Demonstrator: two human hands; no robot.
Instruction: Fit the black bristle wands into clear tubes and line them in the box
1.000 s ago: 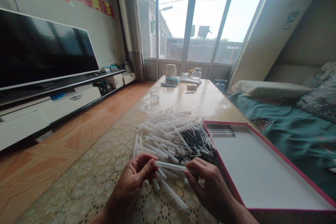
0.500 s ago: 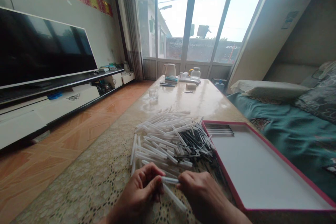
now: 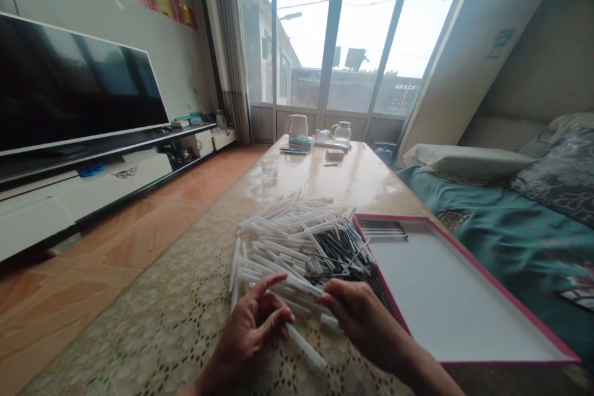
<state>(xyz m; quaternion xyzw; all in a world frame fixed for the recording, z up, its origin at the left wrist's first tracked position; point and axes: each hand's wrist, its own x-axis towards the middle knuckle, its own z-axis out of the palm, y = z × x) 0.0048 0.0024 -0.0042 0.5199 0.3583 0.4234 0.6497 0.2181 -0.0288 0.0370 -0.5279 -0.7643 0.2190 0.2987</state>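
My left hand, with the index finger raised, pinches one end of a white pen barrel between the thumb and the curled fingers. The barrel slants down to the right above the table. My right hand is closed around the end of another slim whitish pen tube, which points up and left over the pile. Just beyond both hands lies a loose heap of white pen barrels. Black pen refills are bunched on the heap's right side.
To the right lies a shallow pink-rimmed box with several slim dark-and-white pens at its far left corner. Farther along the table stand a drinking glass, a kettle and a glass jug. A sofa flanks the right side.
My right hand has moved up and away from my left hand, with the slim tube in it. The left index finger has lifted while that hand keeps its barrel.
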